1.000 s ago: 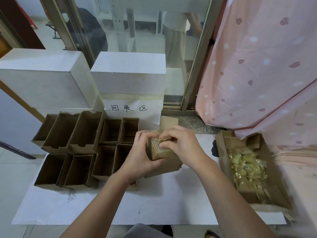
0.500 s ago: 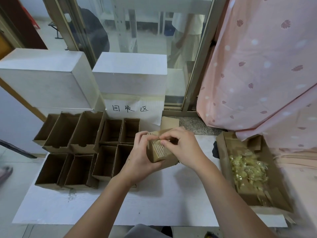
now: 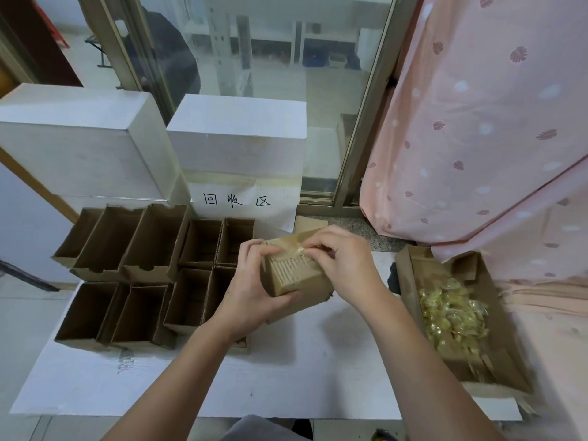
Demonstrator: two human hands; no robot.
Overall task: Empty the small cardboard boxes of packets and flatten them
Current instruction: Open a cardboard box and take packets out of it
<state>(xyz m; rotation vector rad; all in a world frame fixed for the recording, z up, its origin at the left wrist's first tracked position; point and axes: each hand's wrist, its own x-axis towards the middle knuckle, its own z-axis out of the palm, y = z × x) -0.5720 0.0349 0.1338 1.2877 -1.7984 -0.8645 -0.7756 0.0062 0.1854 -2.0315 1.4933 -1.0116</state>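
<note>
A small brown cardboard box (image 3: 294,276) with printed lines on one face is held above the middle of the white table (image 3: 286,377). My left hand (image 3: 251,291) grips it from below and the left side. My right hand (image 3: 342,262) pinches a strip of clear tape (image 3: 294,248) at the box's top edge, and a length of the strip is lifted off the cardboard. The box's flaps look closed; its contents are hidden. A large open carton (image 3: 506,313) at the right holds a heap of yellow packets (image 3: 451,316).
Several open, empty small cardboard boxes (image 3: 152,272) stand in rows at the left of the table. Two white boxes (image 3: 235,135) and a paper sign with handwriting (image 3: 237,200) stand behind them. A pink curtain (image 3: 486,122) hangs at the right, a glass door behind.
The box has tilted and risen slightly in my hands. My right hand has shifted along the top edge, and more of the tape strip is peeled up.
</note>
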